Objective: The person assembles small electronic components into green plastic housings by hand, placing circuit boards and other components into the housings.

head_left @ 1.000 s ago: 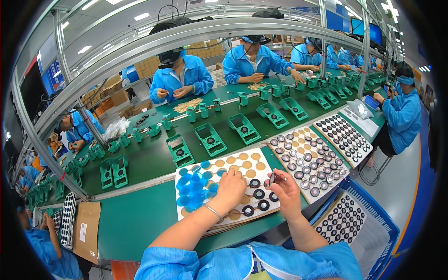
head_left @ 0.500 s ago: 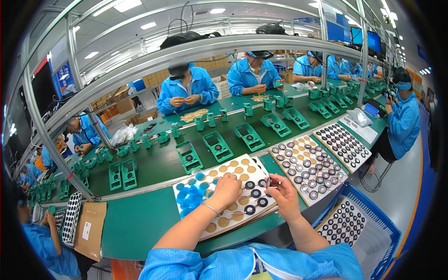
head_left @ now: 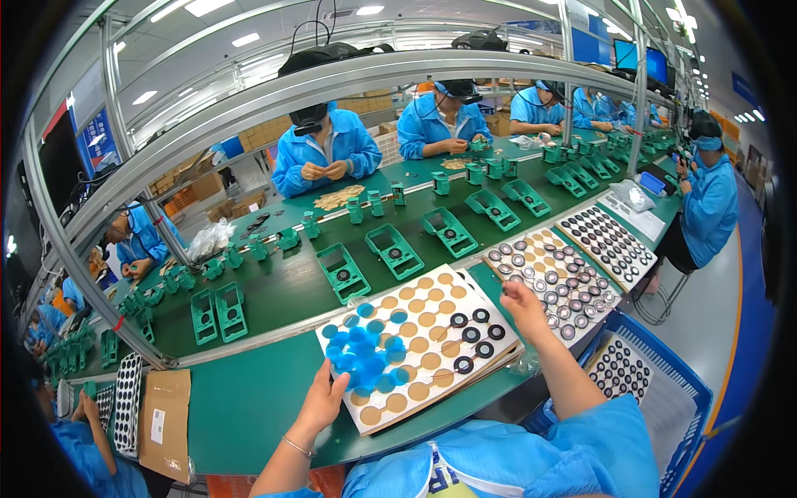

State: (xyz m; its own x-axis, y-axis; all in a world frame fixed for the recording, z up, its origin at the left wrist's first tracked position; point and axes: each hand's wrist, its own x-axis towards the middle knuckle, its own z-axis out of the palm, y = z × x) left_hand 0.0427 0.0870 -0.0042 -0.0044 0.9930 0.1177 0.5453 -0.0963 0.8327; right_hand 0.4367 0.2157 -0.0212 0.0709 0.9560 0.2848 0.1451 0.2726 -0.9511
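Your left hand has drawn back from the tray's middle to its near left corner, fingers loosely together beside the blue discs; whether it pinches anything cannot be told. Your right hand has shifted off the black rings to the tray's far right edge, fingers curled, contents hidden. The white tray, with tan round pockets, lies on the green bench directly before you, now tilted more in view. To its right sits a second tray of rings, then a third. Green fixtures line the belt beyond.
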